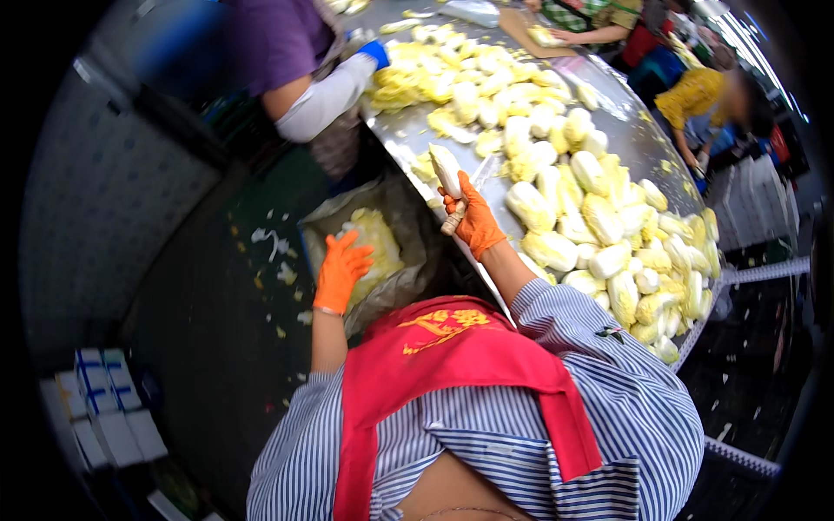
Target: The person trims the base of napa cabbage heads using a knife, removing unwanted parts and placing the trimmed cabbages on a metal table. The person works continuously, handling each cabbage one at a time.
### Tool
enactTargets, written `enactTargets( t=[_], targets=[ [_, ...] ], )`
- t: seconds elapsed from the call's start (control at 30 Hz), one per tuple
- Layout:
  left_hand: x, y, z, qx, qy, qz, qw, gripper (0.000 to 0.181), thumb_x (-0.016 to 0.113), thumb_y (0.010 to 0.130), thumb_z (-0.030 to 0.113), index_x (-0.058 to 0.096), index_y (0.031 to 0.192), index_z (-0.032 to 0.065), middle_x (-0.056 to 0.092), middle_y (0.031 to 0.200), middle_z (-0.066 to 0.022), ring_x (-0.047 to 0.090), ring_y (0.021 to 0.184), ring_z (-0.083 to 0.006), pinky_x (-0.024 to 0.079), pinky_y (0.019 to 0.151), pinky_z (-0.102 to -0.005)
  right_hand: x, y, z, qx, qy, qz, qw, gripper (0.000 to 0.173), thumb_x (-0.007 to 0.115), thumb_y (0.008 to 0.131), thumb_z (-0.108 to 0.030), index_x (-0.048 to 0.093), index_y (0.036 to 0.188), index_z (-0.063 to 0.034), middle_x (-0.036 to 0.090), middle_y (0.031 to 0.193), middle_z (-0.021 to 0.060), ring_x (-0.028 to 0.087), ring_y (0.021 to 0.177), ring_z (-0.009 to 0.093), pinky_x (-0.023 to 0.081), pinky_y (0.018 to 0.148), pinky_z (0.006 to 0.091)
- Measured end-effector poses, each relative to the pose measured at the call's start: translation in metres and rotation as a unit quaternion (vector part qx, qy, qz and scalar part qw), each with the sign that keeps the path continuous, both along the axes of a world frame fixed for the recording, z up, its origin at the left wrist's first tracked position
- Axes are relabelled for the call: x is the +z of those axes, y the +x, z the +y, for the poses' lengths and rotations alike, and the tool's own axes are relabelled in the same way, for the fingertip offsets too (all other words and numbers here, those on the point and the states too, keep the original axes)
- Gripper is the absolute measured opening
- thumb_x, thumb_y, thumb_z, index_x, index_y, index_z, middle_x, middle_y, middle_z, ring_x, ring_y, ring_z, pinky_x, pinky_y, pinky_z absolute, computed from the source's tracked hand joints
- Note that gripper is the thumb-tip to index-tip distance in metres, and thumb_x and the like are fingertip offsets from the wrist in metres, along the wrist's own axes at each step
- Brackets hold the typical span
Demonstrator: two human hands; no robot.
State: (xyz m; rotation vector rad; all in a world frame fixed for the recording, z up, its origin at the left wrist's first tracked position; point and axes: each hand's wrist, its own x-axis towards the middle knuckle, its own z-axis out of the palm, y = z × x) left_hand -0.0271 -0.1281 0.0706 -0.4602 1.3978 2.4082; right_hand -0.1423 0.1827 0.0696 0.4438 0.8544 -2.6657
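My right hand (474,218), in an orange glove, is over the table's near edge. It grips the tan, ribbed handle of a knife (453,221); a pale, narrow blade seems to extend beyond the fingers. A slim white piece of napa cabbage (445,170) is also held upright between its thumb and fingers. My left hand (342,270), gloved in orange too, hovers with spread fingers above a lined bin (407,283). Nothing shows in that hand. Yellow and white cabbage leaves (380,244) lie inside the bin.
Many trimmed napa cabbages (603,218) are heaped on the metal table (409,144). A co-worker's blue-gloved hand (374,55) is at the far left edge. Another person's hand (565,36) touches cabbage on a board (521,32). Leaf scraps (285,273) litter the floor; white boxes (111,404) stand lower left.
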Motion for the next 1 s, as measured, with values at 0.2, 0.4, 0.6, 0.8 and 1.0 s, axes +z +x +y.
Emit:
enactTargets(
  t=[0.2,0.4,0.6,0.8,1.0],
  targets=[
    [-0.028,0.015,0.008,0.045,-0.034,-0.046,0.997,0.07,0.043,0.101,0.066,0.054,0.14,0.01,0.069,0.118,-0.0112,0.068,0.096,-0.0201,0.055,0.079,-0.0294,-0.029,-0.088,0.107,-0.22,0.108,-0.06,0.968,0.038,0.071,0.096,-0.041,0.06,0.114,-0.0091,0.064,0.093,0.0091,0.058,0.072,0.018,0.046,0.054,0.0332],
    [-0.036,0.005,0.026,0.053,-0.024,-0.049,0.997,0.066,0.047,0.102,0.062,0.053,0.14,0.0081,0.067,0.115,-0.0112,0.066,0.094,-0.0198,0.055,0.081,-0.03,0.013,-0.188,0.193,-0.2,0.289,0.119,0.929,0.051,0.065,0.095,-0.02,0.051,0.144,-0.0135,0.066,0.116,0.0049,0.067,0.1,0.023,0.05,0.07,0.0364],
    [-0.041,0.017,0.044,0.047,-0.07,-0.078,0.993,0.066,0.047,0.103,0.06,0.051,0.141,0.0058,0.066,0.117,-0.0119,0.065,0.098,-0.021,0.053,0.086,-0.0322,0.063,-0.172,0.249,-0.332,0.784,0.052,0.521,0.026,0.06,0.09,-0.022,0.074,0.109,-0.0126,0.07,0.111,0.0151,0.065,0.104,0.034,0.051,0.087,0.0452],
    [-0.044,0.037,0.041,0.058,-0.119,-0.106,0.986,0.063,0.05,0.103,0.058,0.052,0.139,0.0058,0.066,0.118,-0.0141,0.064,0.101,-0.0241,0.052,0.087,-0.0346,0.058,-0.122,0.334,-0.287,0.847,0.005,0.447,0.026,0.062,0.09,-0.025,0.072,0.111,-0.0128,0.068,0.113,0.0117,0.061,0.11,0.033,0.05,0.091,0.0455],
    [-0.062,0.012,0.059,0.003,-0.119,-0.137,0.983,0.061,0.053,0.103,0.054,0.053,0.139,0.0051,0.065,0.12,-0.0173,0.064,0.103,-0.0291,0.052,0.092,-0.039,0.034,-0.039,0.32,-0.09,0.872,0.011,0.481,0.058,0.078,0.079,-0.045,0.066,0.125,-0.0126,0.067,0.12,0.009,0.06,0.115,0.03,0.05,0.096,0.0447]
  ],
)
